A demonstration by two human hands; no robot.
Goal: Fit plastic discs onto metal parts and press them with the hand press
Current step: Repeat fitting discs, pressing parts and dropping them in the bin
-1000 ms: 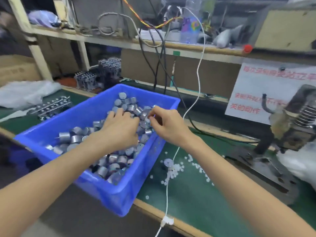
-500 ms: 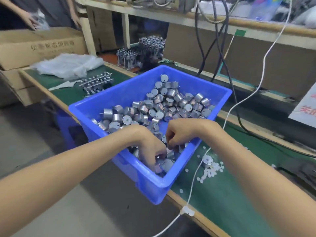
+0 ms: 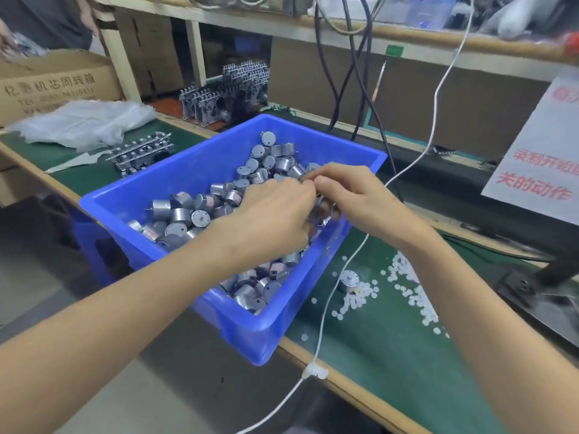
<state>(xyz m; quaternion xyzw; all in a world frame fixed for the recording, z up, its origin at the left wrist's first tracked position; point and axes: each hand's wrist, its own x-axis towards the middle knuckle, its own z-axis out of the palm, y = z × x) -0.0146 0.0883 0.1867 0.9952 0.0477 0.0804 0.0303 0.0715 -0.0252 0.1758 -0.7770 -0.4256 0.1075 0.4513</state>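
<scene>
A blue bin (image 3: 150, 195) full of small round metal parts (image 3: 188, 214) overhangs the front edge of the green bench. My left hand (image 3: 272, 211) is over the bin's middle, fingers curled round several metal parts. My right hand (image 3: 347, 192) meets it from the right, its fingertips pinching a metal part at the left hand's knuckles. White plastic discs (image 3: 407, 286) lie scattered on the mat right of the bin, beside one single metal part (image 3: 348, 280). The hand press base (image 3: 529, 286) shows at the right edge.
A white cable (image 3: 341, 277) crosses the mat between bin and discs. Grey metal frames (image 3: 141, 153) and a plastic bag (image 3: 81, 122) lie left of the bin, a cardboard box (image 3: 47, 86) behind them. Black cables hang from the shelf; a printed sign (image 3: 539, 158) stands right.
Both hands have risen from the bin's near corner to its middle, carrying metal parts. The view has shifted slightly right, bringing the press base into sight.
</scene>
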